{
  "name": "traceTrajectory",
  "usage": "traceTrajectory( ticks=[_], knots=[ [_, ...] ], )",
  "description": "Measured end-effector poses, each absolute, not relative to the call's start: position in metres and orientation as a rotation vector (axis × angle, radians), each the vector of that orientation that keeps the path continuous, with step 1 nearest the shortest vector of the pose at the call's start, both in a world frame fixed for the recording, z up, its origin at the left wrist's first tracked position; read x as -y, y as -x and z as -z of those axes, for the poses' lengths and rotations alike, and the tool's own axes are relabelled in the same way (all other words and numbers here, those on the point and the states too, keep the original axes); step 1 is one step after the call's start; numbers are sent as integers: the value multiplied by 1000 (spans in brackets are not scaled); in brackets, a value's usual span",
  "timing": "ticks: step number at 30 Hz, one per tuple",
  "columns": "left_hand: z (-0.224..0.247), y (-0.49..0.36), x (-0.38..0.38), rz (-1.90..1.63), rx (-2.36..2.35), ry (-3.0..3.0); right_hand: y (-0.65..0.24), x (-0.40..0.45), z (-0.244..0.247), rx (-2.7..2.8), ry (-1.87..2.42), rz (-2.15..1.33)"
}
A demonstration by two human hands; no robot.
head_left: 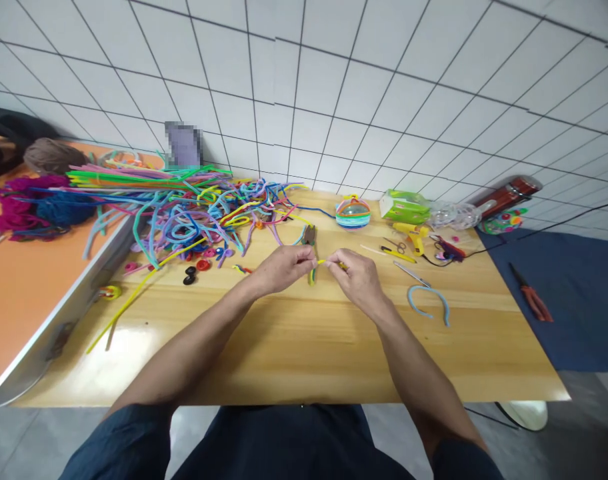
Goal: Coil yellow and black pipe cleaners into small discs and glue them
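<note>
Both hands meet over the middle of the wooden table, pinching a short yellow strip [321,262] between them. My left hand [287,268] is closed on its left end, and my right hand [355,277] is closed on its right end. Just behind and under my left fingertips lie pliers [310,237] with green and yellow handles, partly hidden by the hand. A small multicoloured piece [241,269] rests left of my left hand. Beyond the hands stands a round object wrapped in coloured strips [353,213].
A tangled heap of pipe cleaners [184,217] covers the back left, with black buttons [189,275] before it. On the right are a yellow glue gun [413,235], a yellow cutter [398,254], a blue curved strip [441,300] and a green packet [405,207]. Red-handled pliers [535,303] lie farther right.
</note>
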State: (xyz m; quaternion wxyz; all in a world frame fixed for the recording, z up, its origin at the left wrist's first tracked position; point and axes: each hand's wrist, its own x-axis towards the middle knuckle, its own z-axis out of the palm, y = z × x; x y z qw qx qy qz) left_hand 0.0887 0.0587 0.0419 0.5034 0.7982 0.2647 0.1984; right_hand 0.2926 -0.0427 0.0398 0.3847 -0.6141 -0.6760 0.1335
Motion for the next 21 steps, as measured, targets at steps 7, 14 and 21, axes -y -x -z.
traceTrajectory(
  ticks=[7,14,21],
  knots=[
    [-23,-89,-49,-533,-741,-2294,-298,54,-20,1462,1598,-429],
    [6,-16,-96,-614,-1103,-2286,-350,56,-9,1295,1683,-450],
    [-22,-38,-92,-805,-1086,-2400,-307,44,-19,1694,1528,-306]
  ],
)
